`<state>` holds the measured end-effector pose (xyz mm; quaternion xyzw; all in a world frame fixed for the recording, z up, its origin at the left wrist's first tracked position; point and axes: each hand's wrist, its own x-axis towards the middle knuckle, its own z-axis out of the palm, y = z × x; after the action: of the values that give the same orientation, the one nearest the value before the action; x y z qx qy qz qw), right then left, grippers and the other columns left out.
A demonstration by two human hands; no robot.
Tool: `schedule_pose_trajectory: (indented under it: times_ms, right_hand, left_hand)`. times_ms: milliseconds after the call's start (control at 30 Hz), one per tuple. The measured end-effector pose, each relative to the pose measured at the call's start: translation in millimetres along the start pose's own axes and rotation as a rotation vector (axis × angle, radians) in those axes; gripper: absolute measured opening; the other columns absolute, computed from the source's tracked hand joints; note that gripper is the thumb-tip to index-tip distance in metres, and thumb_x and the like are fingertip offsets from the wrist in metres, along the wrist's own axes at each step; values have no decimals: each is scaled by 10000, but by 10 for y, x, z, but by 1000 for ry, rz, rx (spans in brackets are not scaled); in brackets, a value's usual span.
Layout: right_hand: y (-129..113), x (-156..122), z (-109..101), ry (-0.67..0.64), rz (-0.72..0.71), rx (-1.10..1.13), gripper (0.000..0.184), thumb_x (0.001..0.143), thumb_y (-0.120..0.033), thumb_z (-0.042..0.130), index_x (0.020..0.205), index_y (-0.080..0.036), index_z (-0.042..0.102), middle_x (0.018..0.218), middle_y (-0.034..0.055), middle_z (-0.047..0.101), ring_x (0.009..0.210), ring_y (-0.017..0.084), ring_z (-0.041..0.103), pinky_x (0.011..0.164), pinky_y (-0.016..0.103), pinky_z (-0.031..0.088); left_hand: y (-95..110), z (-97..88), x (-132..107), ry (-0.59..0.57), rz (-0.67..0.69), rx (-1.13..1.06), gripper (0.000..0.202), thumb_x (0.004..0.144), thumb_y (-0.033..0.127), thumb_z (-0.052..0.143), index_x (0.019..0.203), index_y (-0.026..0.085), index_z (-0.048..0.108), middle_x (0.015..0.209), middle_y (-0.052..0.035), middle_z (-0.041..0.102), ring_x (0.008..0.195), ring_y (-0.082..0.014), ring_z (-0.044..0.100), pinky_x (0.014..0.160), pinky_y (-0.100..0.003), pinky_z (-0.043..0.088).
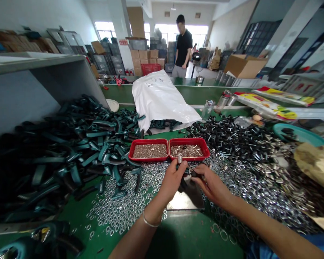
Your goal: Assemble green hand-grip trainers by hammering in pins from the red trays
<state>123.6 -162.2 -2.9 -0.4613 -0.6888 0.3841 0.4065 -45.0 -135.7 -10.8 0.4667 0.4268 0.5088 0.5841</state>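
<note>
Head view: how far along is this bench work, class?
Seemingly done: a big heap of dark green clamps. In hand: the left hand and right hand hold a small dark part with a metal spring. Left: loose steel washers, black-capped bolts, and two full red trays of small parts.

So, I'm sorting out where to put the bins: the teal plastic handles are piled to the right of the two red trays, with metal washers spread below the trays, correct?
Not quite: the head view shows the teal plastic handles piled to the left of the two red trays, not the right. The metal washers are spread below the trays, as you said.
</note>
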Motion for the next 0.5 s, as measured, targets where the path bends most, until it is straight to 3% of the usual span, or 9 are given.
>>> schedule_pose_trajectory:
  times_ms: [67, 133, 200, 267, 333, 400, 500]
  right_hand:
    - [-27, -10, 14, -55, 121, 184, 244, 915, -459, 596, 903, -227, 520, 813, 16, 587, 747, 175, 585, 747, 359, 497]
    - [-79, -18, 38, -138, 357, 516, 270, 947, -471, 543, 865, -229, 457, 706, -44, 498, 562, 105, 479, 598, 280, 475]
    - [-137, -24, 47, -179, 530, 797, 285, 938, -470, 569, 876, -225, 438, 709, -62, 456, 514, 67, 386, 523, 221, 433]
    - [-179, -27, 29, -192, 628, 924, 287, 918, -462, 608, 912, -214, 462, 709, -66, 433, 513, 53, 341, 485, 180, 386]
    - [-191, -26, -6, -262, 700, 904, 337, 930, -527, 548, 877, -199, 489, 648, -76, 387, 477, 52, 289, 429, 168, 322]
    - [-176, -26, -36, -316, 696, 721, 433, 931, -611, 464, 817, -196, 504, 595, -72, 389, 438, 62, 272, 389, 187, 289]
    - [-130, -43, -41, -186, 482, 292, 410, 854, -609, 598, 844, -203, 545, 667, -21, 536, 481, 93, 414, 433, 219, 353]
  left_hand:
    - [43, 4, -18, -2, 57, 87, 278, 867, 480, 613, 931, 211, 649, 840, -31, 643, 754, -177, 550, 748, -272, 401]
    - [53, 13, -34, 7, 134, 197, 232, 884, 444, 599, 893, 215, 631, 816, -23, 622, 747, -173, 530, 735, -270, 374]
    - [29, 27, -44, 12, 192, 274, 207, 898, 417, 584, 851, 216, 606, 780, -11, 594, 719, -165, 503, 710, -266, 346]
    - [-19, 39, -45, -6, 227, 313, 214, 905, 407, 575, 813, 213, 581, 745, 2, 565, 695, -157, 478, 688, -263, 323]
    - [-75, 45, -34, -39, 240, 328, 240, 910, 416, 563, 789, 209, 560, 721, 11, 540, 684, -153, 461, 675, -260, 314]
    - [-121, 45, -16, -47, 218, 308, 260, 913, 439, 553, 795, 207, 557, 721, 15, 535, 683, -151, 460, 676, -257, 321]
    - [-138, 33, 2, -33, 181, 257, 263, 915, 461, 538, 847, 209, 573, 755, 8, 563, 703, -157, 485, 698, -256, 342]
